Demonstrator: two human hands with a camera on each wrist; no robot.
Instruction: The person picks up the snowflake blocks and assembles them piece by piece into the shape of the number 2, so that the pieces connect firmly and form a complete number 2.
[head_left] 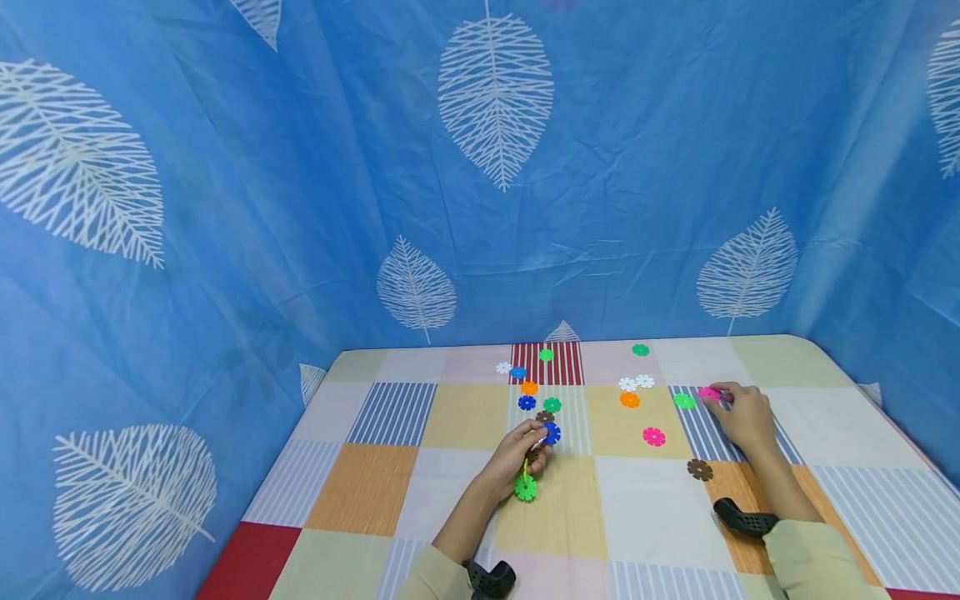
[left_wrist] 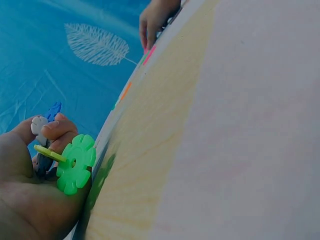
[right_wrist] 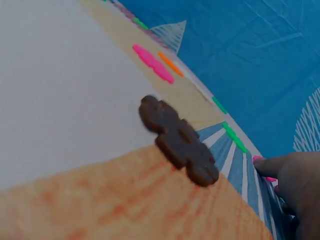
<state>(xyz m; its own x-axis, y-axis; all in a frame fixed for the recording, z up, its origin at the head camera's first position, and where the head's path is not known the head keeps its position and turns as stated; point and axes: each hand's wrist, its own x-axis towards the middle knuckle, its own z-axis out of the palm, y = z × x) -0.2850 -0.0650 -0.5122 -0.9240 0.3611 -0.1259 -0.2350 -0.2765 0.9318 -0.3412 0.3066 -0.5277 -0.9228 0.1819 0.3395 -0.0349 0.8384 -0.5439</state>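
Observation:
My left hand (head_left: 504, 468) holds a small joined chain of notched plastic flower discs. In the left wrist view this chain shows a bright green disc (left_wrist: 82, 171), a yellow disc (left_wrist: 49, 152), a white disc (left_wrist: 38, 128) and a blue disc (left_wrist: 54, 111); a dark piece sits partly hidden among the fingers. Farther off on the right, my right hand (head_left: 750, 418) pinches a pink disc (head_left: 708, 392) at the tabletop, its fingers covering part of it. Beside that pink disc lies a light green disc (head_left: 684, 401). Closer to the right wrist is a brown disc (right_wrist: 182, 142).
Loose discs lie on the patchwork tablecloth (head_left: 637, 508): another pink disc (head_left: 654, 437), an orange disc (head_left: 629, 400), two white ones, and a mixed group near the left hand, including a dark blue disc (head_left: 527, 402). A blue leaf-print curtain (head_left: 600, 208) surrounds the table.

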